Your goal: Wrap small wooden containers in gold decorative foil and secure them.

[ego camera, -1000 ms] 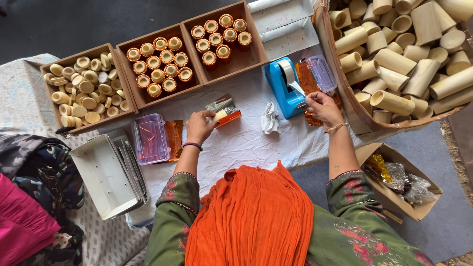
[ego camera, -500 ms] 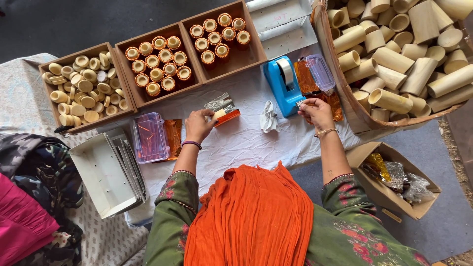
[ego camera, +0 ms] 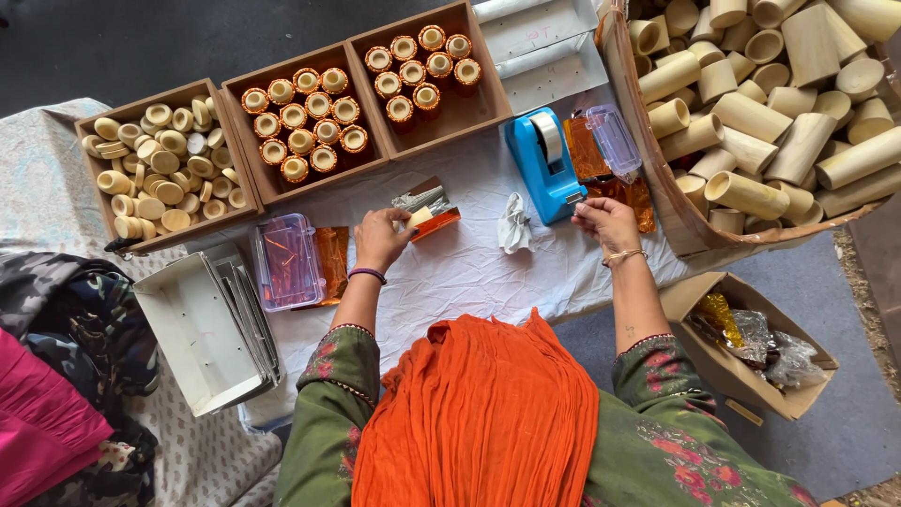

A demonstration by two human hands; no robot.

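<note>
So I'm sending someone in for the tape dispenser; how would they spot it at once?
Start at the white cloth spread in front of the person. Near its far edge, beside the big box of bamboo tubes, stands the tape dispenser, with the right hand at its near end. It is the only bright blue thing there, with a pale roll of tape on top.

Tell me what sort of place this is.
Probably a small craft packing workspace on the floor: a big basket of bamboo tubes, wooden trays of wrapped cups, and a blue tape dispenser that the right hand reaches.
</note>
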